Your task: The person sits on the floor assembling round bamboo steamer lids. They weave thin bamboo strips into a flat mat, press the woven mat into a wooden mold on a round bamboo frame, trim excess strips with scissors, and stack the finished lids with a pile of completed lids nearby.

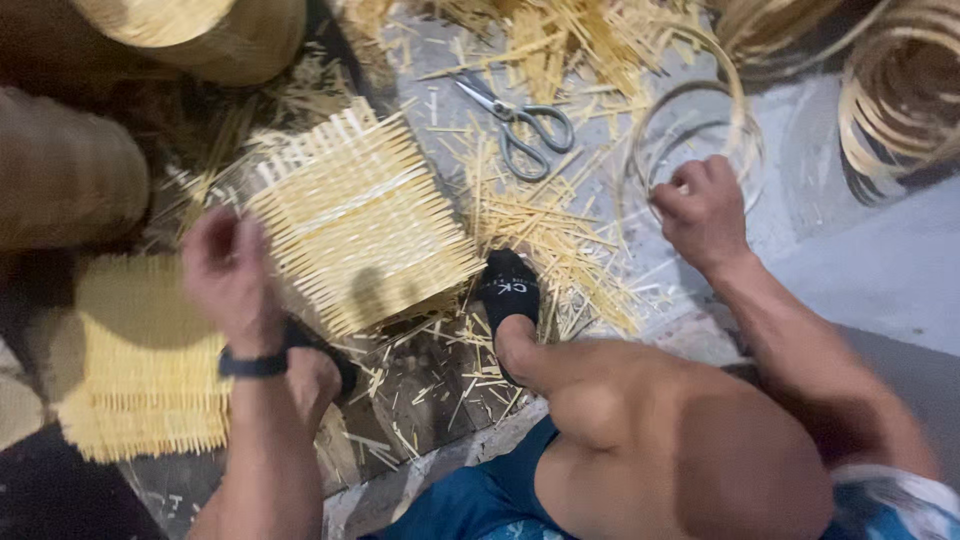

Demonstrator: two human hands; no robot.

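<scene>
- While I watch from the head camera, my left hand sits blurred at the lower left edge of the woven bamboo mat; the fingers look curled against its rim, but I cannot tell whether they grip it.
- Over on the other side, my right hand is loosely closed, thumb and fingers pinching the rim of a thin bamboo hoop lying on the floor.
- That mat lies tilted at the centre, loose stick ends bristling along every edge, its right corner near my black sandal.
- Scissors lie flat above the mat, handles pointing right, between the mat and the hoop, well clear of both hands.
- A second woven panel lies at the far left, just beside my left wrist with its dark band.
- Loose bamboo splints litter the middle; open room is tight there.
- Bare grey floor opens up to the right, below the coiled hoops in the top corner.
- Finished baskets crowd the upper left.
</scene>
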